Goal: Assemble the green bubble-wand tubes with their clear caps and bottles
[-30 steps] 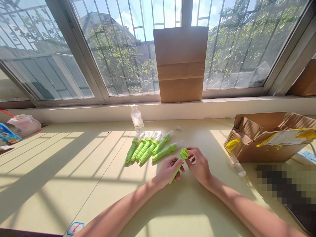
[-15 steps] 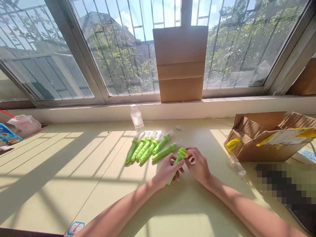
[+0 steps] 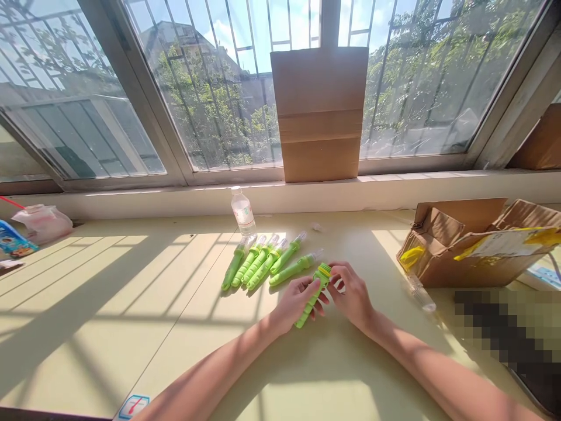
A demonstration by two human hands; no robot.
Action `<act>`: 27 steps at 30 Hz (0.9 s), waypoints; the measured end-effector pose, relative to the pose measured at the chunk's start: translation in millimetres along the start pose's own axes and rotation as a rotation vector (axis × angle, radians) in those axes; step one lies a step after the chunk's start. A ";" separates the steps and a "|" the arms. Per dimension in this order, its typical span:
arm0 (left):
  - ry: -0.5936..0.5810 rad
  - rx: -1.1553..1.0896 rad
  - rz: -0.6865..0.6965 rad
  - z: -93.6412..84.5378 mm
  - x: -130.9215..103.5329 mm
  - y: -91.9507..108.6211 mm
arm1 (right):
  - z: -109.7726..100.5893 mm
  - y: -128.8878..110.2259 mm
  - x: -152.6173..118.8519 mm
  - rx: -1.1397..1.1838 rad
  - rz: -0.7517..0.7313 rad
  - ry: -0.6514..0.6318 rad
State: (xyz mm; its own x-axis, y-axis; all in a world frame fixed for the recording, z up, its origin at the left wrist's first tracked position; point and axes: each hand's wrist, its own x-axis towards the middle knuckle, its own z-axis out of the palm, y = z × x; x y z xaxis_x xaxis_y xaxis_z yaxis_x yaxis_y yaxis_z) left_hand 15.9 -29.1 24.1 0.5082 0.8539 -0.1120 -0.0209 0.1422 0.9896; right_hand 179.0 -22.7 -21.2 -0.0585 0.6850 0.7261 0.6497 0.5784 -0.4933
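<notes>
My left hand (image 3: pixel 298 304) is closed around a green toy flute (image 3: pixel 309 309), a ridged tube tilted with its wide end up and away from me. Yellow rings circle that wide end, and no clear tip shows on it. Against the ringed end, my right hand (image 3: pixel 353 292) has its fingers curled and pinching; their tips are partly hidden. Just beyond my hands lie several similar green flutes (image 3: pixel 259 270) with clear tips pointing away. One flute (image 3: pixel 294 270) lies apart from the row, nearest to my left hand.
A water bottle (image 3: pixel 243 213) stands behind the flutes. To the right are an open cardboard box (image 3: pixel 473 251) and a clear plastic piece (image 3: pixel 421 293). A small clear piece (image 3: pixel 316 226) lies farther back. Cardboard (image 3: pixel 322 117) leans against the window; a pinkish bag (image 3: pixel 41 223) sits at far left.
The flute has turned in my left hand, so its ridged side now faces up. Both hands stay in nearly the same place, and the flutes on the table have not moved.
</notes>
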 end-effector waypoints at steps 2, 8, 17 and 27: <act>-0.007 0.006 0.005 -0.1 -0.5 0.4 | 0.1 -0.1 0.0 -0.012 0.006 -0.001; -0.035 -0.039 -0.041 0.2 -2.3 2.6 | 1.9 1.1 0.0 -0.045 0.002 0.000; -0.034 -0.014 -0.144 3.1 -3.4 -2.6 | 3.1 0.8 -1.5 -0.087 -0.043 0.035; 0.048 0.038 -0.038 3.1 0.5 -3.7 | 1.9 1.4 -0.9 -0.069 -0.006 0.027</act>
State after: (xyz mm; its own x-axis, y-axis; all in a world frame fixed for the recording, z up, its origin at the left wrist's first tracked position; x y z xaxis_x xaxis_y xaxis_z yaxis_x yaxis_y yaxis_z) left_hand 18.9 -30.7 20.6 0.4665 0.8712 -0.1528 0.0308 0.1566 0.9872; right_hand 178.5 -21.7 -23.4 -0.0425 0.6690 0.7421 0.7004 0.5497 -0.4554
